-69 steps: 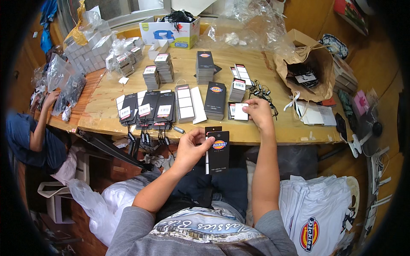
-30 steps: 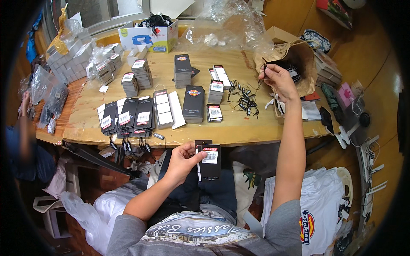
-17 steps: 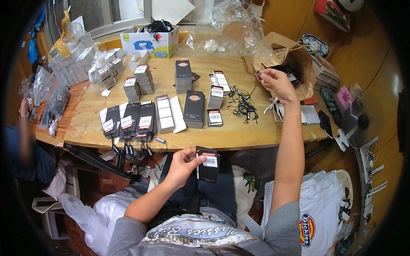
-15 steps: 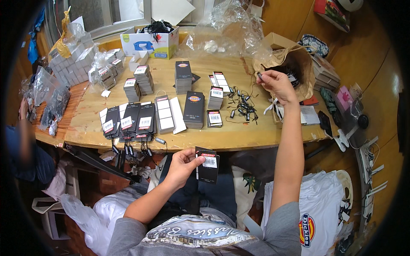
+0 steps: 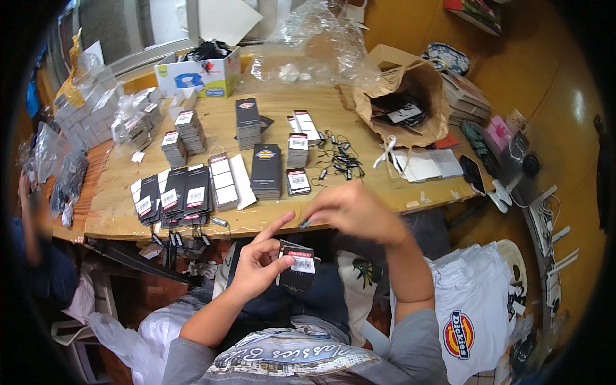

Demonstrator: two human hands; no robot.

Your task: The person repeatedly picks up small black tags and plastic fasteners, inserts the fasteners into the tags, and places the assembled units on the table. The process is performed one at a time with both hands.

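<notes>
Over my lap, my left hand pinches black hang tags bearing a white barcode sticker, its index finger stretched toward the right hand. My right hand, slightly blurred, is closed just above the tags and pinches the small dark end of a tag string. Loose black tag strings lie tangled on the table beyond it. Left of them stand a stack of large black tags and small barcoded cards. Overlapping black tags with strings attached lie at the table's left front.
A brown paper bag holding black tags lies open at the right, near a phone. A carton of black strings and clear plastic sit at the back. White shirts hang at lower right. Another person's arm shows far left.
My right hand has come from beside the paper bag down to the tags, bringing the string. My left index finger has stretched out. The view has shifted slightly.
</notes>
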